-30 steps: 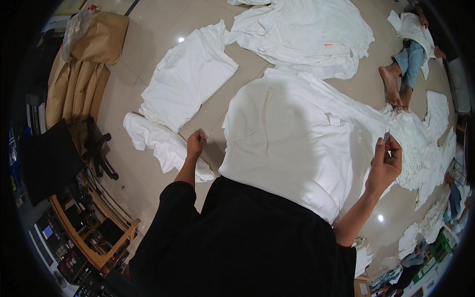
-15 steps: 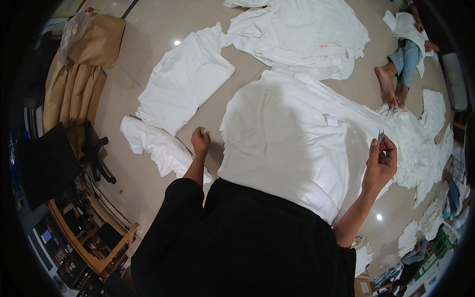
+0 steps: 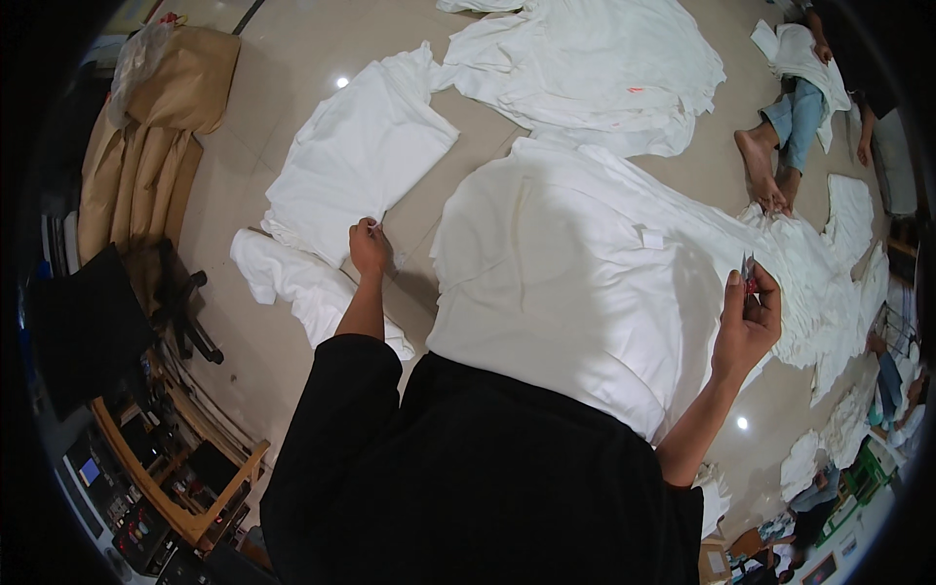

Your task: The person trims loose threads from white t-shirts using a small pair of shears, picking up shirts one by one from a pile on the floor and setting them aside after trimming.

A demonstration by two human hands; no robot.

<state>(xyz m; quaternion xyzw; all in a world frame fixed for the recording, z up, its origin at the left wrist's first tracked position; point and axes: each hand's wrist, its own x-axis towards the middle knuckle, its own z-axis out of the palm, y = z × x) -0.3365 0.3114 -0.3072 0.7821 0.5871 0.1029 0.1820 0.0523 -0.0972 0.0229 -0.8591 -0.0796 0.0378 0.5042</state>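
Your right hand [image 3: 747, 327] grips the snips [image 3: 749, 265], blades pointing far, just above the right side of the big white cloth [image 3: 556, 273]. That cloth is spread in front of you, near edge against your black shirt [image 3: 487, 478]. Your left hand [image 3: 369, 249] has its fingertips pinched on a pale bit [image 3: 375, 224], too small to identify, beside the folded cloth [image 3: 356, 146] on the left. White pile [image 3: 595, 68] sits far; brown bundle [image 3: 146, 175] far left.
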